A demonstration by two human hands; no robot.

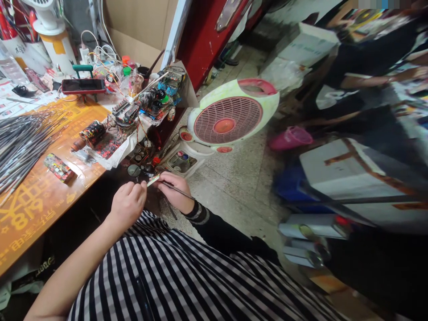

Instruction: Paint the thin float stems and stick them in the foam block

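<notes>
My left hand point(129, 199) is closed on one end of a small pale flat piece point(153, 180), held above my lap near the table's edge. Beside it, my right hand point(176, 192) pinches a thin dark stick point(180, 191) that slants down toward my sleeved wrist. The fingers of my right hand meet the other end of the pale piece. Both hands are almost touching. A paint-spotted block point(59, 168) lies on the orange table cover point(43, 196), to the left of my hands.
Many thin dark rods point(23, 147) lie at the table's left. A paint-stained motor device point(93, 133), a phone on a stand point(83, 86) and jars stand behind. A green-and-pink fan point(229, 120) is beyond my hands. At the right are boxes point(341, 169) and people, blurred.
</notes>
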